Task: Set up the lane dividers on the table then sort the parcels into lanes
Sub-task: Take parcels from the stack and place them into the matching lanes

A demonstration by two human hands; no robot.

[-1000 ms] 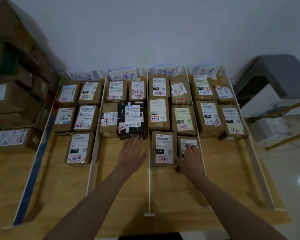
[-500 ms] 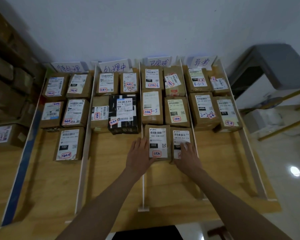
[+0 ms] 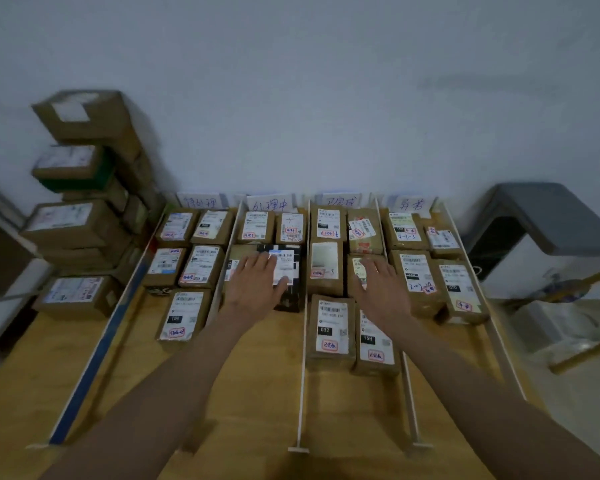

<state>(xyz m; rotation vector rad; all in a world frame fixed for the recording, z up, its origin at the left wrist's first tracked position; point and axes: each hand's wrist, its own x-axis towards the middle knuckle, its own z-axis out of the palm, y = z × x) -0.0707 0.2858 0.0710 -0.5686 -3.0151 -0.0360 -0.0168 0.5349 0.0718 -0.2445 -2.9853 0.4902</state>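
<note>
The wooden table (image 3: 250, 393) is split into lanes by white dividers (image 3: 302, 375), each headed by a handwritten card (image 3: 270, 203) at the wall. Several labelled brown parcels fill the far ends of the lanes. My left hand (image 3: 257, 287) lies flat, fingers straight, over the second lane's middle row, partly covering a black parcel (image 3: 288, 278) and the brown one beside it. My right hand (image 3: 381, 289) lies flat over a brown parcel (image 3: 357, 268) in the third lane's middle row. Two parcels (image 3: 331, 332) sit nearest me in the third lane.
A stack of cardboard boxes (image 3: 80, 209) stands off the table's left side against the wall. A blue-edged board (image 3: 97, 355) bounds the left lane. A grey cabinet (image 3: 548, 220) and yellow bars (image 3: 589, 351) are to the right. Bare wood lies at the near ends of the lanes.
Both hands have moved away from me, off the nearest third-lane parcels to the middle row. The camera has tilted up, showing more wall and the box stack.
</note>
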